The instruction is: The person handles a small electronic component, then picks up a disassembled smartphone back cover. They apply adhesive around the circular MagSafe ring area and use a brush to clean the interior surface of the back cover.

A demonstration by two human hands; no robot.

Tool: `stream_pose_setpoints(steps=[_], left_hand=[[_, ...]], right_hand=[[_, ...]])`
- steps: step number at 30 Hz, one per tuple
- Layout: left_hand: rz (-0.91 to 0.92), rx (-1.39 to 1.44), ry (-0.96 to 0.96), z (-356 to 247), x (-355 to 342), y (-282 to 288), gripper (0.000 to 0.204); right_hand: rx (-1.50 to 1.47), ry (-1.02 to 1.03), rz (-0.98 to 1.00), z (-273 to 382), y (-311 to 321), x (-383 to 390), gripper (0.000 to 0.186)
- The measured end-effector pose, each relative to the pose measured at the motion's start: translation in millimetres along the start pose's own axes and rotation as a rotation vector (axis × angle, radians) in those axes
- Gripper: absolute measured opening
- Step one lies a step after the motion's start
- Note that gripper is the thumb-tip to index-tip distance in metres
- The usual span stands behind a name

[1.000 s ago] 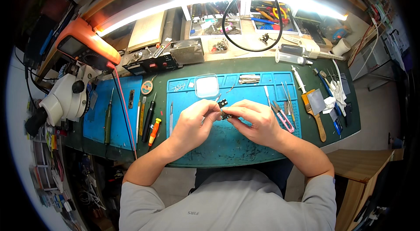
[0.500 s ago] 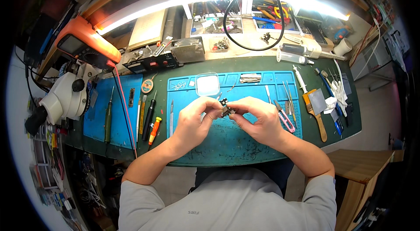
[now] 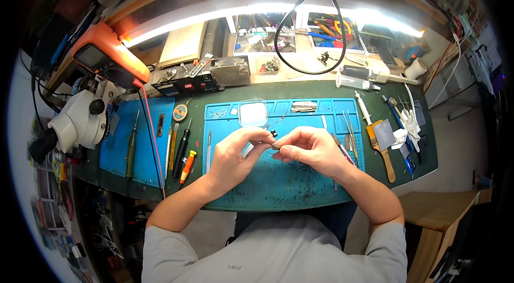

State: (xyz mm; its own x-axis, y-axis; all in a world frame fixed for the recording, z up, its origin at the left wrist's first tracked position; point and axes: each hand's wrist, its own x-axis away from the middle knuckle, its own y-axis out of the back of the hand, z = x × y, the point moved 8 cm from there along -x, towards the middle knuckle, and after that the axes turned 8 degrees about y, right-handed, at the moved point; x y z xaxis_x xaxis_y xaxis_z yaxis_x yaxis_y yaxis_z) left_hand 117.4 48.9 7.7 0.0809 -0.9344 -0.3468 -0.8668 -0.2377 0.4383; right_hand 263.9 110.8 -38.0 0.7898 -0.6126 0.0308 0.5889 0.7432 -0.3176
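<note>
Black showed on the small, dark, angular part (image 3: 274,133) that sat between the two hands, over the upper middle of the large blue rubbery work mat (image 3: 278,189). Both grips were narrow: the bare left hand (image 3: 235,155) had its thumb and forefinger pinched at the part's left side, and the bare right hand (image 3: 316,152) had its thumb and fingertips closed against it from the right. Neither hand was clearly nearer, since both sets of fingertips met at the part. Its visible end stuck up past the fingertips, away from the body and toward the shallow, clear plastic square box (image 3: 252,114); the rest was covered, so the run of its long axis could not be told.

As for writing, a short line of dark lettering (image 3: 234,267) crossed the front of the light grey cloth T-shirt (image 3: 278,243). The orange-cased multimeter (image 3: 104,58) on the left had a dark face whose markings were too small to read, and no label could be made out on the part itself.
</note>
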Motion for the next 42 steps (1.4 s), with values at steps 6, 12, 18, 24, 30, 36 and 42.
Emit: stream_pose_setpoints(steps=[6, 12, 18, 24, 30, 36, 42], left_hand=[[-0.019, 0.105, 0.133, 8.5, 2.5, -0.7, 0.03], [0.045, 0.454, 0.338, 21.6, 6.6, -11.7, 0.035], [0.062, 0.559, 0.458, 28.0, 9.4, -13.3, 0.044], [0.081, 0.577, 0.493, 32.2, 10.3, -16.4, 0.048], [0.093, 0.545, 0.491, 32.1, 9.0, -17.2, 0.049], [0.067, 0.487, 0.454, 31.9, 8.9, -15.7, 0.044], [0.048, 0.427, 0.406, 31.7, 9.0, -15.5, 0.042]], right_hand=[[0.09, 0.123, -0.081, 5.3, -0.4, -2.1, 0.033], [0.438, 0.296, -0.098, 11.2, 0.8, -0.7, 0.043], [0.425, 0.306, -0.129, 9.5, 1.0, -1.8, 0.038], [0.486, 0.259, -0.114, 10.8, -2.4, -2.0, 0.038], [0.479, 0.318, -0.162, 9.9, -0.6, -2.2, 0.035], [0.47, 0.286, -0.162, 10.1, -2.6, -2.5, 0.034], [0.483, 0.258, -0.155, 10.2, -3.7, -2.6, 0.034]])
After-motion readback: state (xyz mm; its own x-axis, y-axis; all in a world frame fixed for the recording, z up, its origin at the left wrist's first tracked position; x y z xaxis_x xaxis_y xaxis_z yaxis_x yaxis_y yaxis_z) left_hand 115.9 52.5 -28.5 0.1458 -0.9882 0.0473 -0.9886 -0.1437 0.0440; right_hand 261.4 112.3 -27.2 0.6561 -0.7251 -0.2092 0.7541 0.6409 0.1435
